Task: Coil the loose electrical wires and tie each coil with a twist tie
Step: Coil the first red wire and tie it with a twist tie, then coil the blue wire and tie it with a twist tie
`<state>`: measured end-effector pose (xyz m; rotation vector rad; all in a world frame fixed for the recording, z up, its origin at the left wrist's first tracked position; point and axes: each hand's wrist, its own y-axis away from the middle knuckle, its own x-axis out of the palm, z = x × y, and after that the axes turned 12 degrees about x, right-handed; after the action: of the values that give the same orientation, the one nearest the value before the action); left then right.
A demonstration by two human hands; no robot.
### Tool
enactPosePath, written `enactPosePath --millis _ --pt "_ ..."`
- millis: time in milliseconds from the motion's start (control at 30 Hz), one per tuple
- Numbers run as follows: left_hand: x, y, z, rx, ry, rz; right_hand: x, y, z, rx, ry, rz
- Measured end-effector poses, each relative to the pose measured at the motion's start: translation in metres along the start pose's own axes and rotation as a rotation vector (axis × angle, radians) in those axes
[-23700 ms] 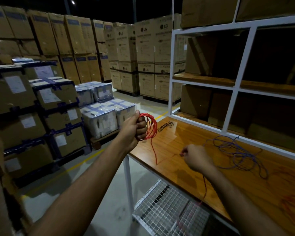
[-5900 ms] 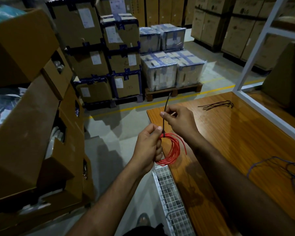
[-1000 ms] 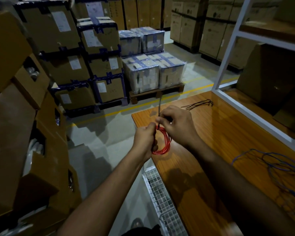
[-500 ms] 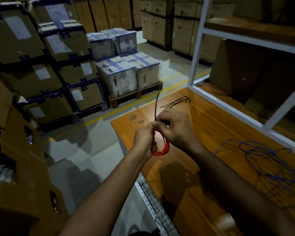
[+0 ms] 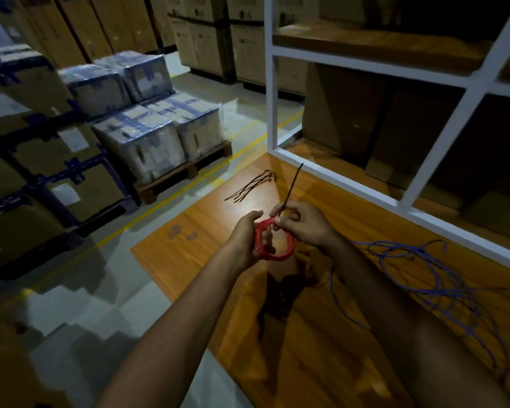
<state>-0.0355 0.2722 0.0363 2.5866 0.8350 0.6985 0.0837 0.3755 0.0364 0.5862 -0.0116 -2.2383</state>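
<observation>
Red wire (image 5: pixel 273 244), wound into a small tight coil, is held above the near corner of the wooden bench (image 5: pixel 321 334), between both hands. The left hand (image 5: pixel 246 238) grips the coil's left side, thumb along the top and fingers curled through the loop. The right hand (image 5: pixel 302 226) pinches a black twist tie (image 5: pixel 292 188) between thumb and forefinger right where it meets the top of the coil, and the tie's long free end sticks up and away, tilted toward the white shelf frame (image 5: pixel 273 83). Whether the tie already goes fully round the bundle cannot be told; the fingers hide that spot.

Against half a second ago, the coil has turned to face the camera so its ring shape is now open to view, and the tie's tail has swung from nearly upright to a rightward lean. That reads as a twisting motion under way, so the tying of this first coil looks close to done but not yet finished, with much tail left unwrapped.

Farther out, a small bunch of spare ties (image 5: pixel 252 185) lies on the bench beyond the hands. To the right, blue wire (image 5: pixel 424 278) sprawls in loose loops on the wood, uncoiled and untied, so that part of the task remains. Stacked cartons (image 5: pixel 56 160) stand across the aisle.
</observation>
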Motion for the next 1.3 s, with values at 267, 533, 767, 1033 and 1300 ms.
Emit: enactPosePath --millis 267,533,767,1033,1300 --pt "0.003 -0.056 0.036 0.277 -0.589 -0.092 -0.022 -0.056 -0.05 0.331 0.063 -0.29" --pt "0.003 -0.075 0.036 0.463 -0.982 -0.29 -0.013 -0.063 -0.063 0.369 0.204 -0.448" --pt "-0.004 -0.051 0.032 0.524 -0.793 -0.305 -0.025 -0.015 -0.041 0.244 0.204 -0.542" --pt "-0.011 0.019 0.07 0.577 -0.79 -0.229 -0.023 0.097 -0.078 0.11 0.134 -0.526" --pt "0.027 0.094 0.171 0.639 -0.875 0.029 0.003 0.215 -0.154 0.101 0.883 -0.663"
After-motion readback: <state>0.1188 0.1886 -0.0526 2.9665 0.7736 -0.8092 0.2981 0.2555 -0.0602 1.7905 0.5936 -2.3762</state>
